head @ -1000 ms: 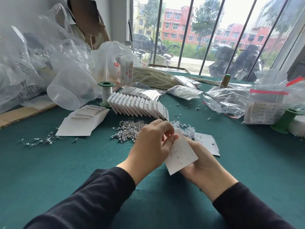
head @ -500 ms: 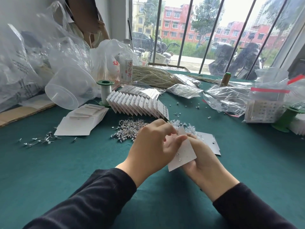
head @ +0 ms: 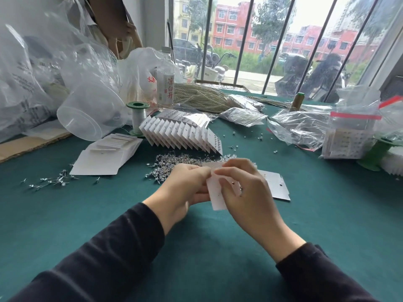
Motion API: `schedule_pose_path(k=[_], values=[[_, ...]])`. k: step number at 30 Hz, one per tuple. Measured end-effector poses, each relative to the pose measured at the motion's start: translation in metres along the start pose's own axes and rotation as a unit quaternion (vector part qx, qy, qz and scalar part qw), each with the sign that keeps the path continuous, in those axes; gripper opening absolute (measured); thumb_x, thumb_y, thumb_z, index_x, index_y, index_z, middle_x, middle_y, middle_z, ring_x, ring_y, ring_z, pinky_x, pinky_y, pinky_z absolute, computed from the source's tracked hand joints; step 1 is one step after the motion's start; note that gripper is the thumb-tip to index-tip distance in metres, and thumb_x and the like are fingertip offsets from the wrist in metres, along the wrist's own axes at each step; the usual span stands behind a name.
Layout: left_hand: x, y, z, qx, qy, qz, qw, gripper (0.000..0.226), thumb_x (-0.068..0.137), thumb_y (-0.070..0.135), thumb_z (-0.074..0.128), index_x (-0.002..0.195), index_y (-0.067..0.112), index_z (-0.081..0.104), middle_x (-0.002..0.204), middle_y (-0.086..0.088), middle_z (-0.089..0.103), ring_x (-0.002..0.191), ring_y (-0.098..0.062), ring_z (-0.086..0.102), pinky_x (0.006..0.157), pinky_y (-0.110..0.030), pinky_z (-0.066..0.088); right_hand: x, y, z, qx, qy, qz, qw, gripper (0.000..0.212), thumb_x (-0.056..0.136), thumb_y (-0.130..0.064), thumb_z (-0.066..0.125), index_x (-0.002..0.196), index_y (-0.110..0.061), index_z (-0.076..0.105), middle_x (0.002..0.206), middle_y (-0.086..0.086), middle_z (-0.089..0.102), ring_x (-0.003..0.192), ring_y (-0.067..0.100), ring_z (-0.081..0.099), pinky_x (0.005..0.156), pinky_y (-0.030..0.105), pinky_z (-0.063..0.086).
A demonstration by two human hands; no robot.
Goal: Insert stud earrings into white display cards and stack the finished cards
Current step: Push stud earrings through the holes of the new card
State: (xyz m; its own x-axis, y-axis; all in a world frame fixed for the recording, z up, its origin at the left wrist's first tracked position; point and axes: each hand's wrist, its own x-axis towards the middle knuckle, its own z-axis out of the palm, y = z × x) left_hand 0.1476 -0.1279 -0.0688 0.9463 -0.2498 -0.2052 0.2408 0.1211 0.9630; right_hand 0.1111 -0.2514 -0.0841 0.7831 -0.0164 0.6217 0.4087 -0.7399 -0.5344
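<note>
Pinching a small white display card (head: pixel 218 198) between my left hand (head: pixel 185 188) and right hand (head: pixel 242 188), I held it upright above the green surface (head: pixel 327 214). It was plain, stiff and rectangular, a tiny stud showing by my right fingers. Behind lay the loose stud pile (head: pixel 172 164) and a fanned row of finished cards (head: pixel 183 136).

I see both hands, left hand (head: pixel 185 188) and right hand (head: pixel 244 188), pinching one white card (head: pixel 218 197) above the green table (head: pixel 87 214). Loose studs (head: pixel 172 164) lie just behind.
</note>
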Motion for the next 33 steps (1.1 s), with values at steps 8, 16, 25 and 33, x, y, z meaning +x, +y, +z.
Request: schedule_pose_path(k=[8,16,25,33], values=[[0.007,0.004,-0.014,0.035,0.064,-0.026,0.997,0.018,0.09,-0.003,0.044,0.08,0.003,0.058,0.074,-0.013,0.067,0.061,-0.021,0.066,0.044,-0.027,0.054,0.019,0.046,-0.012,-0.184,-0.085,0.119,0.972,0.025,0.087,-0.019,0.058,0.11,-0.013,0.067,0.114,0.005,0.058,0.109,0.026,0.049,0.088,0.022,0.035],[0.006,0.002,-0.012,0.079,0.046,-0.043,0.995,0.017,0.087,-0.003,0.048,0.074,0.002,0.057,0.052,-0.005,0.066,0.044,-0.016,0.065,0.039,-0.023,0.049,0.019,0.049,-0.002,-0.21,-0.083,0.107,0.968,0.015,0.084,-0.016,0.057,0.086,-0.012,0.071,0.093,0.007,0.064,0.094,0.027,0.053,0.085,0.035,0.04],[0.004,0.0,-0.01,0.058,0.051,-0.045,0.996,0.016,0.087,-0.005,0.053,0.072,0.001,0.057,0.052,-0.008,0.065,0.04,-0.015,0.063,0.037,-0.024,0.05,0.025,0.039,-0.016,-0.074,0.056,0.162,0.982,0.008,0.075,-0.012,0.062,0.071,-0.018,0.066,0.062,-0.009,0.061,0.061,0.01,0.057,0.053,0.011,0.035],[0.005,-0.002,-0.008,0.064,0.052,-0.04,0.996,0.015,0.087,-0.004,0.052,0.073,0.001,0.055,0.064,-0.012,0.064,0.039,-0.013,0.063,0.036,-0.023,0.049,0.02,0.03,-0.015,0.024,0.037,0.187,0.981,0.012,0.071,-0.012,0.066,0.065,-0.022,0.065,0.06,-0.009,0.064,0.054,0.003,0.058,0.053,0.019,0.047]])
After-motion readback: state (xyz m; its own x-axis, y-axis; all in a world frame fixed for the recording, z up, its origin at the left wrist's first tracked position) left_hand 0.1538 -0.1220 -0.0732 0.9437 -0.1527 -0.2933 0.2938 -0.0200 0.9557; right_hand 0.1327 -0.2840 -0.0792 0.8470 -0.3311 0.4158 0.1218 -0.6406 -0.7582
